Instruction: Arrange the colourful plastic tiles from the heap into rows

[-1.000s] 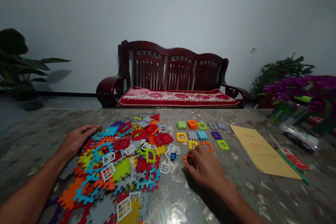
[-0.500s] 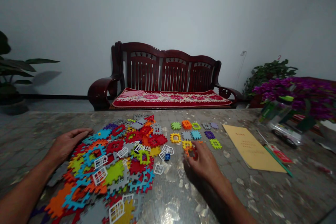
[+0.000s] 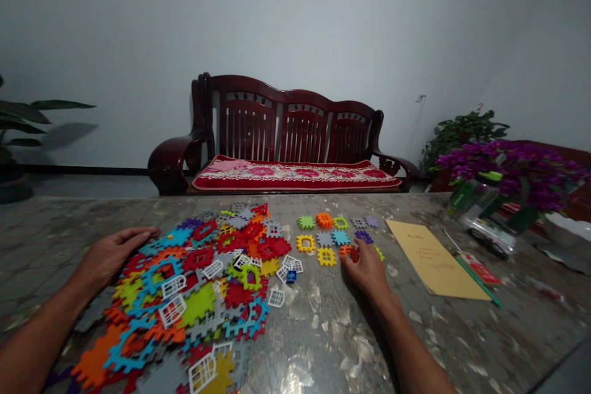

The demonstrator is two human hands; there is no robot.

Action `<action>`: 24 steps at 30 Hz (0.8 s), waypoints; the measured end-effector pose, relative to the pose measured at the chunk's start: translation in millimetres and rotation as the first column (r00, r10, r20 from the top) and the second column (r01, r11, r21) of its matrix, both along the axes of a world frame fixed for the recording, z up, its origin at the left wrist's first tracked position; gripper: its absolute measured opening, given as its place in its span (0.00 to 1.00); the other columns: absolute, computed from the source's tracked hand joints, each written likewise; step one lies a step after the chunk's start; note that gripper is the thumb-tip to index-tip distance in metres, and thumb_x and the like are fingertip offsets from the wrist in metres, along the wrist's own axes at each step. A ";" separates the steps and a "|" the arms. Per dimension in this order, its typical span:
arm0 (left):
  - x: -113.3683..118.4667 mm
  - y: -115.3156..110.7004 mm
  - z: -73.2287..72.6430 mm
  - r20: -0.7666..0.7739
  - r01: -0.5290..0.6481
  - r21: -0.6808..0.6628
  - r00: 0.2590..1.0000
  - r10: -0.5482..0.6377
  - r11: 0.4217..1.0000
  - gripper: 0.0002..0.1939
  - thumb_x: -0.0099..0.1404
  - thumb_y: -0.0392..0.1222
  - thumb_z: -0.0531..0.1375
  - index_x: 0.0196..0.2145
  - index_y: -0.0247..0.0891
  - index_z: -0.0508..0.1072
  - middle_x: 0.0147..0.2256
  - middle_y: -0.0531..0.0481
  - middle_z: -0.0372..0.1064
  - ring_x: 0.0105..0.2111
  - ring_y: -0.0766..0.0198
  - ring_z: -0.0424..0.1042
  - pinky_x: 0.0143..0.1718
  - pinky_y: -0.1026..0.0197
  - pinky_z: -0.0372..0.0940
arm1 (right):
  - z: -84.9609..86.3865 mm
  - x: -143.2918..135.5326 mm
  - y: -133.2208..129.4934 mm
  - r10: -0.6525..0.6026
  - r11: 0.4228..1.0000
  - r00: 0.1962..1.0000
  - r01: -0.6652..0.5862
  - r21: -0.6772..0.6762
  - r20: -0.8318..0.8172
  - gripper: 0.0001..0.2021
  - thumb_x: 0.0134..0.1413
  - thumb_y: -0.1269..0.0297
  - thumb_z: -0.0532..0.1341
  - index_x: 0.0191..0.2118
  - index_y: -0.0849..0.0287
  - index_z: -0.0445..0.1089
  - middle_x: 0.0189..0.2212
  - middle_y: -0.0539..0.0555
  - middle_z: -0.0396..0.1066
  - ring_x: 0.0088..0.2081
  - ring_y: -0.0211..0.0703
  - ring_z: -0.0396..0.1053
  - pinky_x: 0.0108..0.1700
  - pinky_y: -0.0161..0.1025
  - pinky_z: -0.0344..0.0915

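Observation:
My right hand [image 3: 367,268] is among the sorted square pieces, its thumb and fingers closed round an orange interlocking piece [image 3: 346,250] that they partly cover. Next to that piece lie a yellow window piece [image 3: 326,257], a light blue piece [image 3: 340,237] and a purple piece [image 3: 364,236]. A lime piece [image 3: 379,253] shows partly behind my fingers. On the left, my left hand [image 3: 120,247] rests at the edge of a large mixed pile of interlocking plastic pieces [image 3: 198,306], fingers stretched out, holding nothing. White window inserts [image 3: 172,311] lie on the pile.
A tan booklet [image 3: 429,258] lies to the right with a green pencil [image 3: 478,280] along it. Beyond stand a clear bottle [image 3: 480,197] and purple flowers [image 3: 512,166]. A small blue block [image 3: 291,276] sits beside the pile. A wooden bench [image 3: 295,129] stands behind the table [image 3: 305,345].
My right hand has moved right and slightly away from me with the orange piece, from in front of the yellow window piece to its right side. My left hand stays by the pile.

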State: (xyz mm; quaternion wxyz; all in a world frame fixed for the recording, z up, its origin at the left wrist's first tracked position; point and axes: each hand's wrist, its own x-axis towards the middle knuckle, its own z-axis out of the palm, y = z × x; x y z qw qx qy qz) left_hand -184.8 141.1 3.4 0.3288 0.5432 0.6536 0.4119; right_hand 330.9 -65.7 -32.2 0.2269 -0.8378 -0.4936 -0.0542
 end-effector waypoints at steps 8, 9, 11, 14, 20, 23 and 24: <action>-1.9 2.9 -3.2 0.004 0.006 0.003 1.000 -0.006 1.000 0.20 0.45 0.57 0.65 0.32 0.43 0.82 0.38 0.45 0.86 0.45 0.46 0.81 0.49 0.52 0.75 | -1.2 -3.1 -4.4 0.049 0.999 0.998 -0.048 -0.019 0.039 0.28 0.55 0.59 0.64 0.62 0.58 0.69 0.49 0.62 0.74 0.53 0.57 0.69 0.57 0.46 0.62; -2.0 2.9 -3.5 0.001 0.004 0.001 1.000 -0.004 1.000 0.20 0.45 0.57 0.65 0.32 0.43 0.82 0.38 0.45 0.86 0.45 0.46 0.81 0.49 0.52 0.74 | -0.9 -3.3 -4.2 0.055 0.998 0.998 -0.054 -0.021 0.035 0.27 0.56 0.59 0.64 0.61 0.58 0.70 0.49 0.61 0.74 0.52 0.56 0.69 0.57 0.46 0.61; -2.1 2.8 -3.8 -0.005 0.006 -0.002 1.000 -0.006 1.000 0.20 0.46 0.57 0.65 0.32 0.43 0.83 0.38 0.45 0.86 0.45 0.46 0.81 0.51 0.52 0.74 | -0.3 -3.1 -3.5 0.065 0.998 0.997 -0.064 -0.027 0.030 0.24 0.57 0.61 0.62 0.60 0.58 0.71 0.48 0.61 0.75 0.52 0.55 0.69 0.57 0.45 0.61; -3.4 3.8 -5.1 -0.008 0.017 0.008 1.000 -0.017 1.000 0.19 0.46 0.57 0.65 0.32 0.43 0.83 0.39 0.46 0.86 0.46 0.46 0.81 0.53 0.51 0.72 | 0.7 -1.4 -2.2 0.073 0.996 0.997 -0.072 -0.043 0.032 0.23 0.57 0.63 0.61 0.58 0.60 0.72 0.47 0.61 0.75 0.51 0.54 0.69 0.56 0.44 0.61; -12.4 14.8 -18.9 0.014 0.046 0.023 0.999 -0.046 0.999 0.20 0.45 0.58 0.67 0.33 0.43 0.83 0.39 0.46 0.86 0.46 0.46 0.81 0.53 0.52 0.73 | -1.1 3.5 -0.8 0.083 0.995 0.996 -0.081 -0.049 0.031 0.23 0.55 0.65 0.60 0.57 0.59 0.72 0.46 0.61 0.76 0.49 0.54 0.69 0.54 0.43 0.60; -15.0 18.2 -24.5 0.020 0.047 0.045 0.999 -0.048 0.998 0.19 0.48 0.57 0.67 0.34 0.43 0.83 0.38 0.46 0.86 0.47 0.47 0.82 0.52 0.54 0.74 | -2.8 4.8 -1.0 0.078 0.996 0.995 -0.076 -0.046 0.057 0.23 0.56 0.64 0.60 0.58 0.59 0.72 0.46 0.60 0.76 0.49 0.54 0.69 0.55 0.43 0.59; -14.7 17.7 -24.2 0.012 0.042 0.044 0.999 -0.042 0.998 0.19 0.49 0.57 0.66 0.34 0.43 0.83 0.39 0.46 0.86 0.47 0.47 0.82 0.52 0.54 0.73 | -3.1 5.1 -1.1 0.079 0.996 0.995 -0.076 -0.050 0.063 0.23 0.56 0.63 0.60 0.58 0.59 0.72 0.46 0.60 0.76 0.49 0.54 0.69 0.54 0.43 0.59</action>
